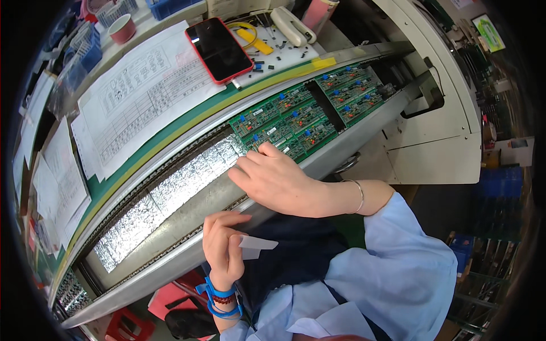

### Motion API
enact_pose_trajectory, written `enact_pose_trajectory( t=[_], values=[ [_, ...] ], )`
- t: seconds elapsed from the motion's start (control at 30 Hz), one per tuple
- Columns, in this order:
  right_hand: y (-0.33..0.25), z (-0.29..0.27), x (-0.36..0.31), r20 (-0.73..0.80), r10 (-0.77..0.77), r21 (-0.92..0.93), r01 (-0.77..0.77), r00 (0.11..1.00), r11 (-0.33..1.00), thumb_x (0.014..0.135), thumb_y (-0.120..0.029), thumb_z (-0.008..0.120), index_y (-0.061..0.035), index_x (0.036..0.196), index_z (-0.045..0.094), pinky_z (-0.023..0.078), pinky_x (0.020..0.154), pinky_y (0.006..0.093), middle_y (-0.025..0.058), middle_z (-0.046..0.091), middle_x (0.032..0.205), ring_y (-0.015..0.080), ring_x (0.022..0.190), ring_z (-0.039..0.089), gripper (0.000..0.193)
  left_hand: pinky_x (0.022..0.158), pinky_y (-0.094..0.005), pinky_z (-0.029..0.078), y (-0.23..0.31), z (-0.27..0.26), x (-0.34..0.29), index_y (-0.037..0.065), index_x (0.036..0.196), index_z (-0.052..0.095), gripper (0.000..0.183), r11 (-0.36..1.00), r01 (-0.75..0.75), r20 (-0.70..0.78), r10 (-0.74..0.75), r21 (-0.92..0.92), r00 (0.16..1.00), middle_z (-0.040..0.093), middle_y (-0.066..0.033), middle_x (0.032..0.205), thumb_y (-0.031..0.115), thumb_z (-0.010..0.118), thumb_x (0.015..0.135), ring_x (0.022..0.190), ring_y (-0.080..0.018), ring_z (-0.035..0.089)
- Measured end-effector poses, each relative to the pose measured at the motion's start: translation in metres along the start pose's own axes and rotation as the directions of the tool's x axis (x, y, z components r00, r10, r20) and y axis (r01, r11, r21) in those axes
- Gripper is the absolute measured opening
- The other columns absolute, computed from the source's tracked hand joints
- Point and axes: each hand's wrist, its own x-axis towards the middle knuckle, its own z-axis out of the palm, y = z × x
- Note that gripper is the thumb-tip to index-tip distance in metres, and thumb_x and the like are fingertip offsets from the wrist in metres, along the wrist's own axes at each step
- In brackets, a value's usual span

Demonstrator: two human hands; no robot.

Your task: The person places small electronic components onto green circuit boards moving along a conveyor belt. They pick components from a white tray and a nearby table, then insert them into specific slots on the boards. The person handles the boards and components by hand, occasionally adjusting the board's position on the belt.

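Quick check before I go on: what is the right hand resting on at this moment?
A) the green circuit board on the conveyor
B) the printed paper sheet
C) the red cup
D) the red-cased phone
A: the right hand lies with its fingertips on the near edge of the green circuit board on the conveyor, while the left hand holds a small white slip below it.

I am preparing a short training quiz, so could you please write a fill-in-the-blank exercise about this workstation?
1. The right hand rests its fingers on a ____ circuit board.
2. The left hand holds a small ____ slip of paper.
3. The phone with a ____ case lies screen up on the paper sheets.
4. The left wrist wears a ____ strap.

Missing words: green; white; red; blue
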Motion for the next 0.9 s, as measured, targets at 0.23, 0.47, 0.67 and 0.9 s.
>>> enact_pose_trajectory(
  t=[0.23,0.47,0.67,0.9],
  values=[
    [0.010,0.000,-0.009,-0.014,0.050,-0.028,-0.050,0.999,0.998,0.074,-0.011,0.054,-0.0098,0.076,0.050,0.033,0.065,0.0277,0.0011,0.048,0.069,0.0144,0.069,0.049,0.005,0.076,-0.0392,0.042,0.000,0.002,-0.001,0.001,0.066,0.049,0.025,1.000,0.022,-0.019,-0.021,0.019,1.000,0.063,-0.0166,0.087,0.014,0.044,0.086,0.085,-0.0307,0.055],
    [0.016,-0.001,-0.016,-0.041,0.076,-0.007,-0.077,0.996,0.997,0.072,-0.009,0.055,-0.0104,0.076,0.050,0.033,0.066,0.0286,0.0010,0.049,0.070,0.0146,0.070,0.050,0.006,0.078,-0.0391,0.041,0.002,0.004,-0.001,0.001,0.066,0.048,0.030,0.998,0.061,-0.041,-0.059,0.030,0.997,0.063,-0.0166,0.087,0.020,0.042,0.089,0.087,-0.0305,0.054],
    [0.025,-0.001,-0.025,0.005,0.134,-0.032,-0.134,0.991,0.990,0.073,-0.013,0.055,-0.0097,0.079,0.053,0.036,0.074,0.0288,0.0012,0.054,0.073,0.0156,0.076,0.053,0.007,0.080,-0.0393,0.041,0.001,0.005,-0.003,0.002,0.066,0.048,0.030,0.996,0.092,-0.067,-0.091,0.006,0.994,0.063,-0.0170,0.087,0.020,0.041,0.089,0.088,-0.0299,0.053],
    [0.046,-0.005,-0.041,-0.018,0.223,-0.073,-0.223,0.975,0.972,0.073,-0.011,0.055,-0.0087,0.079,0.054,0.037,0.074,0.0299,0.0025,0.054,0.074,0.0168,0.076,0.054,0.007,0.081,-0.0391,0.040,0.000,0.007,-0.004,0.001,0.066,0.047,0.032,0.994,0.108,-0.087,-0.108,-0.007,0.990,0.063,-0.0172,0.086,0.022,0.040,0.090,0.088,-0.0291,0.053]
  ],
)
